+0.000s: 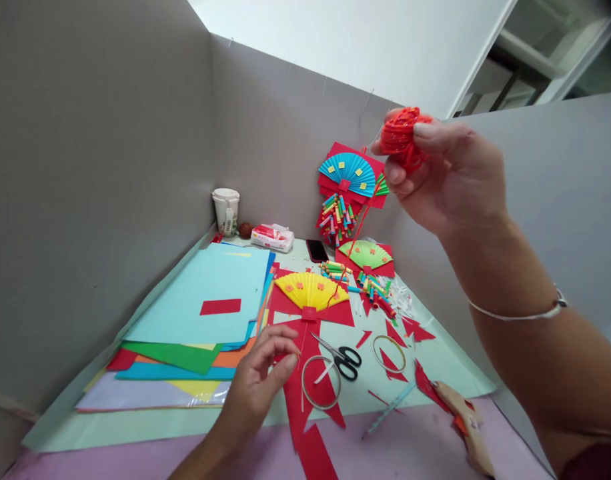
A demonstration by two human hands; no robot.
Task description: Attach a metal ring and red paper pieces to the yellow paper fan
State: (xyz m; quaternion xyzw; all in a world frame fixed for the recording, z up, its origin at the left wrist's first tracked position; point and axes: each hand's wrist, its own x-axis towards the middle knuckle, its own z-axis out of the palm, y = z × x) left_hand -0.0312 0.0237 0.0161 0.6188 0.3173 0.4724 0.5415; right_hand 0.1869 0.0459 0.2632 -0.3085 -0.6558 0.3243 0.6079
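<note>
While our right hand (450,173) holds the red yarn ball (404,137) up high, fingers and thumb closed round it, our left hand (260,373) sits low with fingers half curled, thumb near the fingertips; can't tell if it pinches anything. Red strand (361,223) runs from the ball down to the yellow fan (310,291), which lies on red paper ahead of our left hand. How the strand is fixed there: too small to make out.

Ball is partly covered by our fingers. Both forearms are cut off by the frame; just a bit of dark sleeve (598,461) shows bottom right. Second green fan (382,185) is mostly behind the blue fan (348,173). Beige tool (463,417) at lower right is blurred, type unclear.

Surface: pale green sheet (185,427) over a lilac tabletop (135,465), carrying stacked coloured paper (200,283), scissors (346,363) and red offcuts. Grey partitions (110,167) enclose us, white wall (345,40) beyond. Upper-right corner is dark, hard to read.
</note>
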